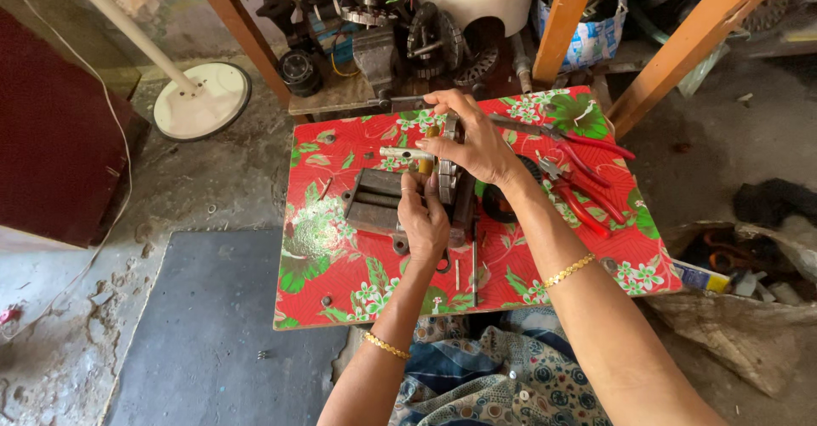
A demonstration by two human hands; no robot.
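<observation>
Starting at the left, we see a white round fan base (202,100) on the concrete floor, well apart from the table (340,303) with its red flowered cover. Near the table's middle sits a grey metal block (373,200). Just right of it, our left hand (423,222) curls its fingers around the lower part of a dark metal motor core (451,179), thumb pressed near a small yellowish piece. Our right hand (472,141) comes down from above, fingers closed over the top of that same core, which stands upright at the table's centre, toward the far edge. Further right, red-handled pliers (583,196) lie on the cover near the right edge, touching one another. Gold bangles circle both wrists.
</observation>
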